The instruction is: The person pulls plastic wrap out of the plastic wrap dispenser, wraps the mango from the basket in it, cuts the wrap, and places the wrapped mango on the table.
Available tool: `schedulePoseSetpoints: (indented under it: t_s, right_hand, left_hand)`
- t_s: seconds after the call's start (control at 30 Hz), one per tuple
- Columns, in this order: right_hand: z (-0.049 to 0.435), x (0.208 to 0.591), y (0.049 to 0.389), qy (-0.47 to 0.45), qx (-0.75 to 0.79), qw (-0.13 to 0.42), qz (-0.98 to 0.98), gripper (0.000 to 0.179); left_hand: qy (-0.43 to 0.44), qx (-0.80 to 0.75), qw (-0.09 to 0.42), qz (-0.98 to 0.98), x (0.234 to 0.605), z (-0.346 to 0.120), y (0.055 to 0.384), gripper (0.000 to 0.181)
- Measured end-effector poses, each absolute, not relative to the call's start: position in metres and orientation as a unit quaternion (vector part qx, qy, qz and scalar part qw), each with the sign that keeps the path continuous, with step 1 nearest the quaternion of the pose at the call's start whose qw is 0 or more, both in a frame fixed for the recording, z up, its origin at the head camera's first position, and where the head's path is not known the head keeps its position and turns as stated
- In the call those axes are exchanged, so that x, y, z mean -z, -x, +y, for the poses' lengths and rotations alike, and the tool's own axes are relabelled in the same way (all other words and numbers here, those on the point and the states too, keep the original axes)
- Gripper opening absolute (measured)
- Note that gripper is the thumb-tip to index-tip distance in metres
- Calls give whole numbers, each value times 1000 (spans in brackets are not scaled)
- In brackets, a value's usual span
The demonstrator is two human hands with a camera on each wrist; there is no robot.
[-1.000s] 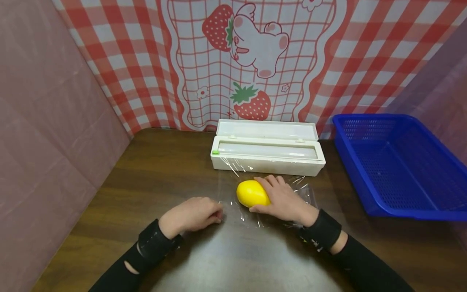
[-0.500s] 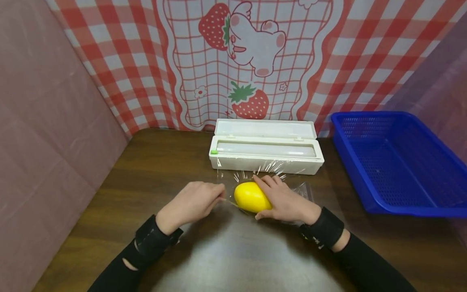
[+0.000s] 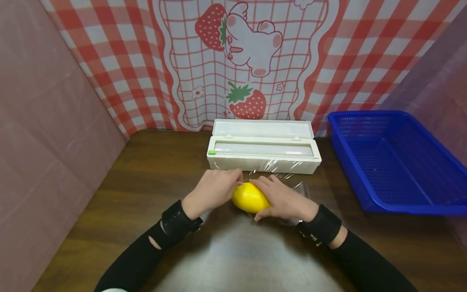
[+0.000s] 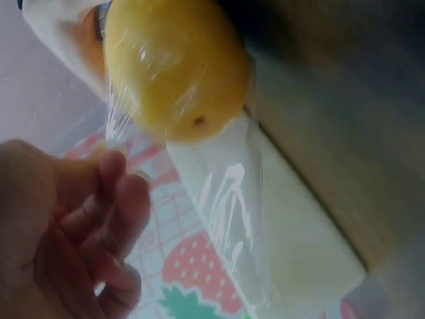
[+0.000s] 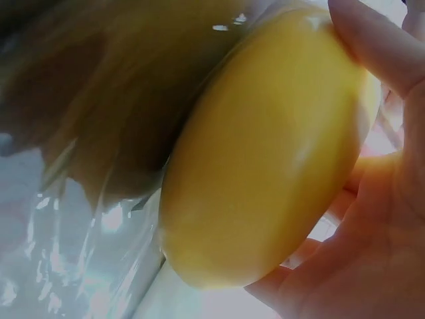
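Observation:
A smooth yellow oval fruit (image 3: 249, 198) lies on a sheet of clear cling film (image 3: 301, 189) on the table. My right hand (image 3: 286, 199) grips its right side, thumb toward me and fingers over the far side. My left hand (image 3: 215, 190) is at the fruit's left end, pinching the film's edge between thumb and fingertips. In the left wrist view, film (image 4: 232, 206) is drawn up over the fruit's end, which has a small brown spot. Behind stands a white cling film box (image 3: 262, 164) with its lid raised; the film runs out from its front.
A blue perforated plastic basket (image 3: 368, 184) stands to the right of the box. A small green slider (image 3: 212, 152) sits at the box's left end. Behind the table hangs a red and white checked cloth (image 3: 127, 69) with strawberries.
My left hand has lifted the film's edge from the table and carried it right and away from me, up to the fruit. My right hand has stayed on the fruit.

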State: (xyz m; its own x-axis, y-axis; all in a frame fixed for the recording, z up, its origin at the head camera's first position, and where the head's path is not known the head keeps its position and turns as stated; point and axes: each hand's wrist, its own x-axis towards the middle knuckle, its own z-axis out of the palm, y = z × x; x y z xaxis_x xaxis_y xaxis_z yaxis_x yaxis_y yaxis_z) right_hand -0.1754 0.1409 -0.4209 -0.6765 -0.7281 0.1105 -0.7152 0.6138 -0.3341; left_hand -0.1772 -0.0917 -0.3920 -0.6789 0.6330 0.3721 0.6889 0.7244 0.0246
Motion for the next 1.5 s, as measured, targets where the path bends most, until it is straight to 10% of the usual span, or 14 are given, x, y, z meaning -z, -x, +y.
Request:
schedulePoseSetpoints:
  t_s: [0.93,1.27,1.5]
  right_hand:
    - [140,429,172,340,238,4,910,90]
    - [144,428,165,376,203,-109,898,74]
    - [178,403,152,378,235,-149,883,28]
  left_hand:
    - [323,199,26,-925,424,-72,185,22]
    - [394,41,85,-914,425,-74,179,45]
    - [402,12,120,-907,423,-69,179,44]
